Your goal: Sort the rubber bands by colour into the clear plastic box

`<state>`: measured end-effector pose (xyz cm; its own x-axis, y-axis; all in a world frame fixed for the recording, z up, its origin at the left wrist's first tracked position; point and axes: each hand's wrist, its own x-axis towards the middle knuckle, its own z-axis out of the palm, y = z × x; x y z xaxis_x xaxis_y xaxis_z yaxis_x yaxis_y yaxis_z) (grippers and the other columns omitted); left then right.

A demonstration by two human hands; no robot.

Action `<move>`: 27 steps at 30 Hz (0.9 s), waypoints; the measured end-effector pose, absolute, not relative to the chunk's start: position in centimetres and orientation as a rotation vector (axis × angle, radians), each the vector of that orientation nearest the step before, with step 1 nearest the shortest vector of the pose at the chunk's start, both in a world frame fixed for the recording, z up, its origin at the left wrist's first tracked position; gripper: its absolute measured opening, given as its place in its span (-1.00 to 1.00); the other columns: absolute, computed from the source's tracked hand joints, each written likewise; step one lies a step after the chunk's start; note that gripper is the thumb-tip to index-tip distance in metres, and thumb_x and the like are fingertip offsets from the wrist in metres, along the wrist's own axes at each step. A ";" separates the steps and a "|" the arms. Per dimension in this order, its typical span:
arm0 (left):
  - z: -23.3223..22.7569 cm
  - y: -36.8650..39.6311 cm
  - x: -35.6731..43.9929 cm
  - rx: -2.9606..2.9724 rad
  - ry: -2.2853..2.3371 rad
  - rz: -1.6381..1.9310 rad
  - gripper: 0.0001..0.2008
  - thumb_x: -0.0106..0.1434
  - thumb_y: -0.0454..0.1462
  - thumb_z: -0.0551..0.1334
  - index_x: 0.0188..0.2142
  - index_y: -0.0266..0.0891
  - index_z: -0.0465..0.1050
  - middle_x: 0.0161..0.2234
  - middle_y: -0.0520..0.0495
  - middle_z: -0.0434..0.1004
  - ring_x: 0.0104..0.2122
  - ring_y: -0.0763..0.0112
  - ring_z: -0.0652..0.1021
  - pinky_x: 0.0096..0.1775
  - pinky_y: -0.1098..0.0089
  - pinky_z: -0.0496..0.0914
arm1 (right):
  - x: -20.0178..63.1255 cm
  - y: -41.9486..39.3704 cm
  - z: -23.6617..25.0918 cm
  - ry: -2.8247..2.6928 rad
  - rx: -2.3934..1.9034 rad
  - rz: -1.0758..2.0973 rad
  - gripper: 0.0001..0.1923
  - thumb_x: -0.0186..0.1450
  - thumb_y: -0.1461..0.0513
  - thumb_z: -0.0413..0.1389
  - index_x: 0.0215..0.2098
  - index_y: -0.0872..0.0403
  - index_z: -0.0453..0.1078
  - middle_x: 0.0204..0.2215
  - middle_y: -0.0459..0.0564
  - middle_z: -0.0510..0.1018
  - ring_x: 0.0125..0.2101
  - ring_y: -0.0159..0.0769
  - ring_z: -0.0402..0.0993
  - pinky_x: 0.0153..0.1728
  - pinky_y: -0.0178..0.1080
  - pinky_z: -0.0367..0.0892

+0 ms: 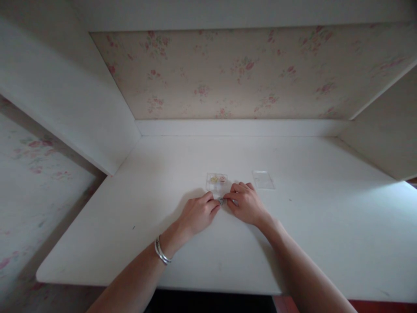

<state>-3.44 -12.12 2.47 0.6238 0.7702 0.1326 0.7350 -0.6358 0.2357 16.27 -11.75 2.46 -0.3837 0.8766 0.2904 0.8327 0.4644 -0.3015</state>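
Observation:
A small grey, shiny piece (221,201), too small to name, is between my two hands just above or on the white desk. My left hand (200,211) pinches it from the left with thumb and forefinger. From the right, my right hand (244,203) is closed in a pinch at the same piece, its other fingers curled. Right behind my fingertips lies a clear plastic box (208,186) with small gold-coloured and reddish bits inside. A flat clear plastic lid (264,180) rests to the right of the box, beyond my right hand.
The white desk (182,161) has a low back ledge (241,128) and side panels at left (107,143) and right (384,126). A tiny dark sliver (133,227) lies at the left, and a dark speck (290,200) at the right.

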 end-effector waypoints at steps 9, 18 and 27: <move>2.3 -11.9 -3.6 2.630 1.297 0.451 -0.74 0.39 -0.20 -0.03 -0.17 -0.12 0.42 -0.27 0.01 0.42 -0.39 0.47 0.49 -0.42 0.46 0.35 | 16.9 -11.5 2.1 -2.234 -1.392 0.152 -0.81 0.19 0.33 0.09 -0.36 -0.01 0.54 -0.46 -0.07 0.45 -0.34 -0.34 0.30 -0.23 -0.22 0.02; 2.2 -10.0 -3.8 2.536 1.441 0.654 -0.77 0.38 -0.20 0.00 -0.18 -0.14 0.41 -0.28 -0.01 0.39 -0.36 0.50 0.48 -0.34 0.51 0.35 | 16.4 -12.1 3.2 -2.352 -1.270 0.271 -0.78 0.17 0.32 0.12 -0.27 -0.08 0.52 -0.38 -0.07 0.45 -0.30 -0.31 0.28 -0.21 -0.21 0.01; 1.8 -9.0 -3.2 2.430 1.511 0.766 -0.76 0.37 -0.18 0.01 -0.18 -0.14 0.43 -0.27 -0.01 0.41 -0.37 0.50 0.47 -0.31 0.51 0.34 | 15.7 -12.3 3.2 -2.436 -1.269 0.203 -0.83 0.22 0.26 0.11 -0.28 -0.08 0.52 -0.37 -0.07 0.42 -0.28 -0.32 0.27 -0.21 -0.21 -0.02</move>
<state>-3.20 -9.05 1.79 0.3512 0.8763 0.3298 0.7840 -0.4678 0.4080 15.71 -12.33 3.15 -0.5170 0.8128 0.2686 0.7570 0.5806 -0.2999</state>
